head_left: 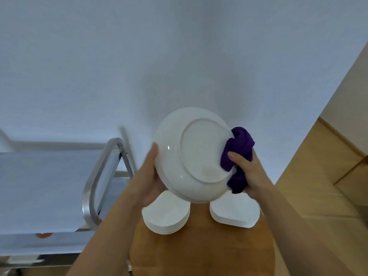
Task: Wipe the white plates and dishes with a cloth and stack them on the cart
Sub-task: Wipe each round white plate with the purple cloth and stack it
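Note:
A white plate (191, 154) is held up in front of me, tilted, with its underside and foot ring facing the camera. My left hand (148, 176) grips its left rim from behind. My right hand (249, 172) holds a bunched purple cloth (238, 156) against the plate's right edge, thumb on the cloth. Below the plate, a stack of round white plates (167, 214) and a stack of squarish white dishes (235, 214) sit on a wooden table (199, 246). The cart (45, 188) stands to the left, its top a flat pale surface.
The cart's metal handle loop (99, 182) rises between the cart top and the table. A white wall fills the upper view. A wooden floor (328, 166) runs along the right side.

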Demonstrator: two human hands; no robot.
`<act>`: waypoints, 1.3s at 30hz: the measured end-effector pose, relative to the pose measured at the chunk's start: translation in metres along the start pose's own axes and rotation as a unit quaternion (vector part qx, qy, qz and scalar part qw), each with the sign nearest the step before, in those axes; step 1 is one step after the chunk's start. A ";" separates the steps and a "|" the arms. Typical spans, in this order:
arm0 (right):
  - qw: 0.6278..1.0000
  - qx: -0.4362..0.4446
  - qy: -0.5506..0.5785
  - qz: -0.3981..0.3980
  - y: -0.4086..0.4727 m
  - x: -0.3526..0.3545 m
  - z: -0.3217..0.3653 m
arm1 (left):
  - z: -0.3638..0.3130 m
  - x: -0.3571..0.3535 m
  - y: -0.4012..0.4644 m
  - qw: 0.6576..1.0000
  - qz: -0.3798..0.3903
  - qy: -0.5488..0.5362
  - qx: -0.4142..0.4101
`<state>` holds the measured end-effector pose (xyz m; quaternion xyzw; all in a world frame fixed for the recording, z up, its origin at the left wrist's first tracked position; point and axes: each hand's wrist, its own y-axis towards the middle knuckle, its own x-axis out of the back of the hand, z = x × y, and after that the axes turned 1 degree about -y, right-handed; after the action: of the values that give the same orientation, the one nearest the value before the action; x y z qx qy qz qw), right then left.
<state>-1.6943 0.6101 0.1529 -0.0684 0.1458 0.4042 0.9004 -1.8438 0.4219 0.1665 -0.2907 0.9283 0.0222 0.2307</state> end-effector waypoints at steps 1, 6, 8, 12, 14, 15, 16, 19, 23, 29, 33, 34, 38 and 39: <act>0.999 -0.008 -0.033 0.037 0.001 0.007 0.008 | -0.009 0.008 -0.001 0.996 0.062 -0.016 0.056; 0.973 -0.011 -0.190 0.130 0.008 0.012 0.030 | -0.009 0.005 0.003 0.983 0.115 -0.064 0.131; 0.973 0.023 -0.210 0.087 0.006 0.009 0.030 | -0.001 -0.002 0.003 0.984 0.097 -0.094 0.115; 0.964 0.119 -0.237 -0.032 -0.011 -0.003 0.000 | 0.004 -0.010 0.004 0.986 0.028 -0.148 0.067; 0.970 0.110 -0.206 -0.073 -0.023 -0.014 -0.021 | 0.008 -0.014 0.005 0.988 -0.006 -0.149 0.037; 0.972 0.108 -0.184 -0.100 -0.029 -0.020 -0.030 | 0.010 -0.016 0.005 0.988 -0.025 -0.148 0.025; 0.970 0.111 -0.169 -0.132 -0.033 -0.025 -0.038 | 0.014 -0.020 0.005 0.988 -0.050 -0.144 0.017; 0.961 0.125 -0.154 -0.193 -0.048 -0.048 -0.054 | 0.028 -0.036 0.002 0.984 -0.120 -0.130 0.000; 0.967 0.106 -0.155 -0.172 -0.061 -0.055 -0.065 | 0.037 -0.042 -0.002 0.988 -0.137 -0.054 -0.048; 0.969 0.048 -0.155 -0.186 -0.012 -0.044 -0.016 | 0.040 -0.032 -0.014 0.997 -0.052 0.064 -0.012; 0.967 0.109 -0.213 -0.084 -0.019 -0.075 -0.019 | 0.047 -0.036 -0.012 0.994 -0.100 0.048 -0.019; 0.971 0.115 -0.206 -0.050 -0.025 -0.080 -0.022 | 0.045 -0.034 -0.011 0.993 -0.109 0.037 -0.028; 0.962 0.123 -0.228 0.083 -0.045 -0.081 -0.032 | 0.036 -0.024 -0.008 0.990 -0.135 -0.007 -0.043; 0.956 0.137 -0.238 0.101 -0.049 -0.079 -0.035 | 0.034 -0.021 -0.008 0.990 -0.135 -0.028 -0.038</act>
<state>-1.7147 0.5131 0.1455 0.1695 -0.0129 0.4739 0.8640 -1.8105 0.4324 0.1465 -0.4208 0.8724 0.0348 0.2463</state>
